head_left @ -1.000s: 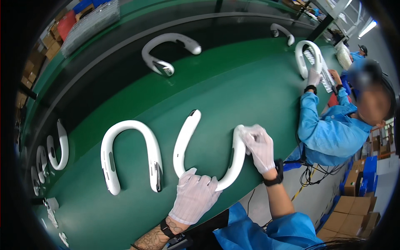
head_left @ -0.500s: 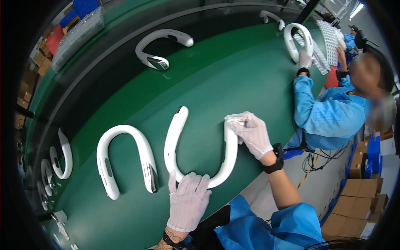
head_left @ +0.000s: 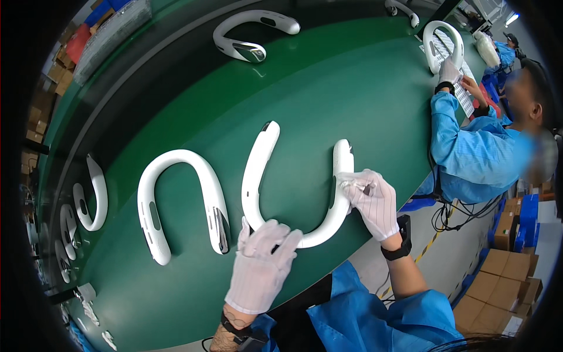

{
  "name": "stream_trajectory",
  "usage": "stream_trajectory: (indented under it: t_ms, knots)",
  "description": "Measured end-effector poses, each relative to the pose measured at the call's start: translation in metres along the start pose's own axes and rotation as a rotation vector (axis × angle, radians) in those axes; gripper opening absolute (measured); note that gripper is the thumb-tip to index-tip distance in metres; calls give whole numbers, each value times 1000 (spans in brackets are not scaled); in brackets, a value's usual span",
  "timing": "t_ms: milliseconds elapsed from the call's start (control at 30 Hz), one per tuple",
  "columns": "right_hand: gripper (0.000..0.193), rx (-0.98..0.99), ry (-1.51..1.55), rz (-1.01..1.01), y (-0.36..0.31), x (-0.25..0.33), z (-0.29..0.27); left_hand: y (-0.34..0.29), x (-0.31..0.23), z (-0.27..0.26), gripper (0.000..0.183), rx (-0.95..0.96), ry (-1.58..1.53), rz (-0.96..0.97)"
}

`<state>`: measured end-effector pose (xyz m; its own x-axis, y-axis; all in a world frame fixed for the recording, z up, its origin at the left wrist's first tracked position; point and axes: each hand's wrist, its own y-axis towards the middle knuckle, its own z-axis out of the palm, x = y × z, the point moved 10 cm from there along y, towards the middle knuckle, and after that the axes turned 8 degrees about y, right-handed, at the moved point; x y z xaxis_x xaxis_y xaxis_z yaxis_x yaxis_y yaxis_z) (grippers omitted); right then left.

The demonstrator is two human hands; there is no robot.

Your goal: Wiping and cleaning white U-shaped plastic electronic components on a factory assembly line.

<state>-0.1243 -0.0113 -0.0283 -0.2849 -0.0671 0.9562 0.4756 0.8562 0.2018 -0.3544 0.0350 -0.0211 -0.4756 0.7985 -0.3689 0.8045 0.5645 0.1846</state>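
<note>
A white U-shaped neck fan (head_left: 258, 170) lies on the green table in front of me, its curve toward me and its two arms pointing away. My left hand (head_left: 262, 264), in a white striped glove, grips the near bend, thumb on one side and fingers over it. At the right arm of the same fan, my gloved right hand (head_left: 375, 196) is pinched, fingertips against the arm below its dark tip. Whatever sits in that pinch, if anything, is too small to make out. Left of it lies a second neck fan (head_left: 180, 157), curve facing away.
On the dark belt beyond the green surface (head_left: 328, 88) lies another neck fan (head_left: 226, 29); several more sit at far left. White scraps (head_left: 88, 308) lie at near left. To the right a co-worker in blue (head_left: 475, 141) holds a neck fan (head_left: 431, 47). Cardboard boxes (head_left: 498, 276) stand on the floor.
My right hand has slid from the fan's right tip down along its arm, uncovering the dark end. My left hand stays at the bend. The whole view has shifted slightly.
</note>
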Motion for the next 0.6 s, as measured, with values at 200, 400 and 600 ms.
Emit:
stream_trajectory:
  t_ms: [200, 400, 600]
  knots:
    - [18, -79, -361, -43, -45, 10, 5, -1, 2, -21, 55, 7, -3, -1]
    - [20, -22, -330, -334, -66, 27, 30, -7, 9, -25, 53, 16, -38, -56]
    - [27, 128, -516, -344, -62, 27, 25, -9, 10, -30, 43, 23, 41, -24]
